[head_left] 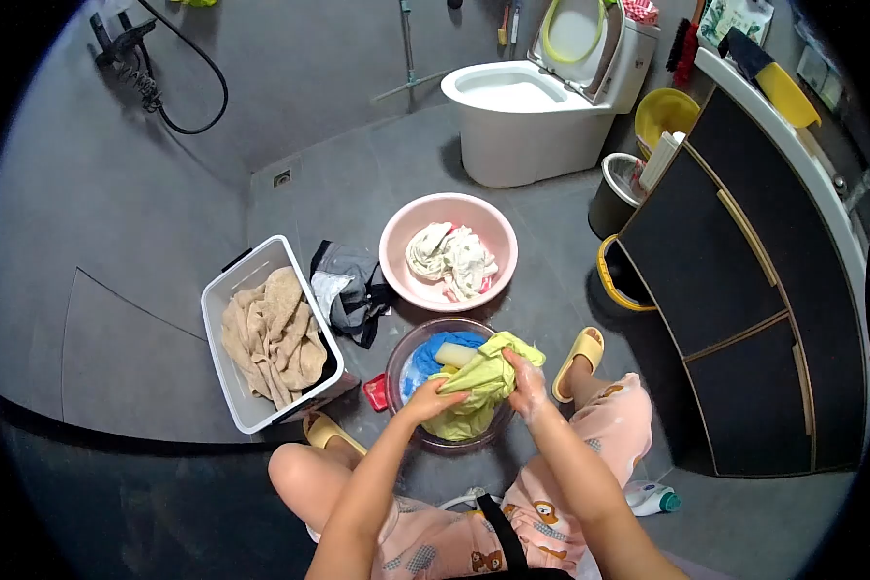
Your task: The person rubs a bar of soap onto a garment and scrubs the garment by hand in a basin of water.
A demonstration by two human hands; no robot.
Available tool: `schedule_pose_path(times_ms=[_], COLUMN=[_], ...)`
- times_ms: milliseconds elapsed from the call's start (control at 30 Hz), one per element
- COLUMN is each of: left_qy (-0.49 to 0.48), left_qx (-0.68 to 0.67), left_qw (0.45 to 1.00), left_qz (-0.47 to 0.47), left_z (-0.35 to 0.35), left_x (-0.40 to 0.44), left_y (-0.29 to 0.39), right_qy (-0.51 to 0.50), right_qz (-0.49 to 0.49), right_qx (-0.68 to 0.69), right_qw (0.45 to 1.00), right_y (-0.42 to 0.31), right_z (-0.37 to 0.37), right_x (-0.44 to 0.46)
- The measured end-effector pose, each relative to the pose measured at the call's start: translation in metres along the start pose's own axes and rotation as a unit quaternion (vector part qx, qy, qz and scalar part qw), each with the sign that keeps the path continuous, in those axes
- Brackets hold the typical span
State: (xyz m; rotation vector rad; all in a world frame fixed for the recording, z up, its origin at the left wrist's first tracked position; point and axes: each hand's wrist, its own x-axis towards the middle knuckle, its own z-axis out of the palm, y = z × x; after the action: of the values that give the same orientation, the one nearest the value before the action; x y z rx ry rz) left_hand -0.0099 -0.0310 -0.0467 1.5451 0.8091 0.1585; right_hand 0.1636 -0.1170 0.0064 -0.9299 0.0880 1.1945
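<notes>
A yellow-green cloth garment point(483, 379) is stretched between my two hands over a dark, see-through basin point(425, 333). My left hand point(437, 398) grips its left side, fingers closed on the fabric. At its upper right, my right hand point(525, 382) holds a bunched part, with whitish suds on the skin. The garment's lower end hangs into the basin. Behind it lie a blue cloth point(447, 346) with white foam and a pale, block-shaped thing point(455, 355), perhaps a bar of soap.
A pink basin point(392, 274) with white cloths point(451, 259) stands beyond. At left is a white bin point(251, 422) of brown towels point(273, 333), beside dark grey clothing point(348, 290). A red object point(375, 392) touches the dark basin. Right are a black cabinet point(715, 251) and a bottle point(651, 498).
</notes>
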Motion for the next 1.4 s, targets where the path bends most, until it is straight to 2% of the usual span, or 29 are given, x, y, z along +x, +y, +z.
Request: schedule_pose_path(times_ms=[100,133,167,233,267,300,367,467,533,600,700,833,867,900,967,1000,1100,1133,1233,1267,1300,1367,1400], left_qy=[0.131,0.207,0.23,0.311,0.321,0.36,0.287,0.272,0.283,0.322,0.373,0.395,0.355,0.314,0.228,0.146,0.018,-0.004,0.049,0.087,0.127,0.18,0.241], left_qx=[-0.112,-0.19,-0.211,-0.192,-0.129,-0.117,-0.086,0.137,0.186,0.235,0.18,0.155,0.129,0.078,-0.025,-0.159,-0.107,0.043,-0.034,-0.155,-0.224,-0.316,-0.286], left_qw=[0.985,0.956,0.946,0.917,0.921,0.898,0.921,0.89,0.874,0.855,0.877,0.873,0.905,0.923,0.943,0.963,0.988,0.997,0.998,0.982,0.964,0.927,0.917], left_qz=[0.023,0.082,0.082,0.158,0.178,0.226,0.249,0.34,0.347,0.331,0.245,0.239,0.193,0.21,0.241,0.16,0.105,0.056,0.02,0.068,0.065,0.09,0.141], left_z=[-0.004,0.005,0.008,0.021,0.025,0.035,0.045,0.06,0.058,0.05,0.025,0.019,0.014,0.009,0.002,-0.001,-0.008,-0.007,-0.013,-0.015,-0.018,-0.016,-0.008], left_x=[-0.015,-0.016,-0.017,-0.026,-0.03,-0.032,-0.038,-0.056,-0.052,-0.044,-0.021,-0.014,-0.019,-0.016,-0.009,-0.005,-0.012,-0.024,-0.024,-0.021,-0.015,-0.008,-0.01], left_y=[0.009,0.02,0.026,0.054,0.059,0.07,0.063,0.094,0.089,0.077,0.059,0.073,0.086,0.085,0.074,0.065,0.07,0.083,0.077,0.069,0.062,0.056,0.069], right_qy=[0.061,0.064,0.042,-0.001,-0.001,0.018,0.022,-0.077,-0.115,-0.155,0.001,0.002,0.017,0.072,0.05,0.061,0.056,0.084,0.136,0.14,0.131,0.112,0.059], right_qz=[0.029,0.075,0.114,0.188,0.128,0.133,0.051,0.171,0.197,0.151,0.025,0.082,0.061,0.059,0.012,0.031,-0.034,-0.071,-0.099,-0.142,-0.123,-0.087,-0.102], right_qx=[0.018,0.014,0.0,-0.025,-0.075,-0.109,-0.041,-0.026,0.034,0.129,-0.104,-0.08,-0.107,-0.152,-0.079,-0.075,-0.103,-0.149,-0.099,-0.112,-0.137,-0.189,-0.149], right_qw=[0.998,0.995,0.993,0.982,0.989,0.985,0.998,0.982,0.973,0.968,0.994,0.993,0.992,0.984,0.996,0.995,0.992,0.983,0.981,0.974,0.974,0.972,0.982], right_y=[0.011,0.014,0.018,0.03,0.04,0.042,0.071,0.079,0.099,0.086,0.069,0.036,0.028,0.01,0.018,0.003,0.007,0.005,-0.008,-0.001,0.004,0.012,0.022], right_z=[0.006,0.012,0.019,0.03,0.033,0.038,0.014,-0.028,-0.051,-0.013,0.038,0.052,0.054,0.07,0.047,0.059,0.038,0.035,0.045,0.03,0.025,0.015,0.015], right_x=[-0.002,-0.004,-0.009,-0.019,-0.019,-0.022,0.005,0.041,0.064,0.015,-0.018,-0.026,-0.026,-0.039,-0.012,-0.025,-0.003,-0.004,-0.02,-0.006,-0.004,-0.003,-0.003])
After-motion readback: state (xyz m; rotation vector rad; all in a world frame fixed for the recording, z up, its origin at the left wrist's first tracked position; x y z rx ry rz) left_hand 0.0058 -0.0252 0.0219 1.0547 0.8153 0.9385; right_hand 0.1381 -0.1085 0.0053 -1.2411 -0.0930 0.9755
